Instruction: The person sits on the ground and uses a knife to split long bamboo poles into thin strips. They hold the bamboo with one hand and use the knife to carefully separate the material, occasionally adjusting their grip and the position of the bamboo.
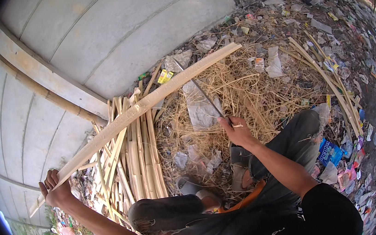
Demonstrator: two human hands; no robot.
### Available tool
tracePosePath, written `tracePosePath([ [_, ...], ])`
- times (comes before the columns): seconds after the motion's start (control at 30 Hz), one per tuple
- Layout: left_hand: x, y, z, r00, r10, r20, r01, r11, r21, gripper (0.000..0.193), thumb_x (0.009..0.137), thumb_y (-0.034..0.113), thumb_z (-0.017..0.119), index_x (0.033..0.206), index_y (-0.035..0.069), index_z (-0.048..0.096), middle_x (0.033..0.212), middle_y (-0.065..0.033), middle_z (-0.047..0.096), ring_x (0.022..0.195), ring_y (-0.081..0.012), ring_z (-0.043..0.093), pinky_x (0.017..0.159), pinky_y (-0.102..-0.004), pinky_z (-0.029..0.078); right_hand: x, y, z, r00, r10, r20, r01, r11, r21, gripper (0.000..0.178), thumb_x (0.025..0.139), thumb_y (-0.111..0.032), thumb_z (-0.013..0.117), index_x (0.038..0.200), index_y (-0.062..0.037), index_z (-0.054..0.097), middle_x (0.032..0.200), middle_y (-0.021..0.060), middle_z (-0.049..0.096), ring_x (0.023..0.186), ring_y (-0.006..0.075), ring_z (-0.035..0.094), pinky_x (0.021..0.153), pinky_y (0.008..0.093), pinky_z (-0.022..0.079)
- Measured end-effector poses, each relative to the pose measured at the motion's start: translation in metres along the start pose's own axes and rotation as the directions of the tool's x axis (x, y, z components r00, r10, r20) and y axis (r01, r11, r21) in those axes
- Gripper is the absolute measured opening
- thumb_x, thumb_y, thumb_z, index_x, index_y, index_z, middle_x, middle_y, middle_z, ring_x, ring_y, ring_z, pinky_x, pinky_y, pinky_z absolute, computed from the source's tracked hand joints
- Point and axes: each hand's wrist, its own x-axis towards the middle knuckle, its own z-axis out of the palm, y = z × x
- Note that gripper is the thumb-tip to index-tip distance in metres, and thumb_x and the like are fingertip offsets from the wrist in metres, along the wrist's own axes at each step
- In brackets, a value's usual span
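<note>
Long split bamboo slat (140, 106) runs diagonal, low end at left hand (56, 190), far end up-right toward concrete wall (141, 30). Left hand clamped round low end. Right hand (237, 132) fisted on knife (204, 94), blade tip meeting slat mid-length, blade pointing up-left from hand. Right hand nearer cut point. Slat crosses above bamboo strip pile (132, 161), straw-littered ground (249, 87) beyond.

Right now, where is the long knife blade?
In the head view, the knife blade sits centre frame, held by the right hand. It slants up-left over the straw pile toward the long bamboo slat that the left hand grips.
</note>
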Motion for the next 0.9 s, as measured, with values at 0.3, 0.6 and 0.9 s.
tracePosePath([
  [0.3,0.027,0.046,-0.074,0.933,0.296,-0.205,-0.261,0.948,0.18,0.039,0.096,0.02,0.054,0.066,0.013,0.03,0.064,-0.0025,0.028,0.062,-0.0214,0.033,0.06,-0.0383,0.032,0.032,-0.02,-0.297,0.978,0.085,-0.193,-0.193,0.728,-0.658,0.044,0.086,-0.032,0.078,0.078,0.0104,0.067,0.069,0.0235,0.065,0.066,0.036,0.065,0.066,0.0447,0.051],
  [0.6,0.03,-0.016,-0.093,0.927,0.305,-0.219,-0.234,0.926,0.296,0.034,0.095,0.02,0.053,0.07,0.013,0.032,0.065,-0.0016,0.027,0.058,-0.0211,0.032,0.057,-0.0391,0.03,-0.045,0.103,-0.376,0.972,0.08,-0.222,-0.236,0.384,-0.893,0.029,0.082,-0.025,0.08,0.079,0.0019,0.069,0.075,0.0204,0.069,0.071,0.0358,0.068,0.065,0.0445,0.053],
  [0.9,0.016,-0.074,-0.061,0.937,0.289,-0.195,-0.209,0.913,0.351,0.038,0.092,0.014,0.057,0.069,0.014,0.026,0.066,-0.0023,0.023,0.057,-0.0216,0.029,0.056,-0.0379,0.028,-0.075,0.17,-0.35,0.881,0.083,-0.466,-0.453,0.43,-0.781,0.076,0.076,-0.028,0.083,0.139,-0.0003,0.053,0.098,0.0264,0.071,0.094,0.0434,0.069,0.082,0.0505,0.055],
])
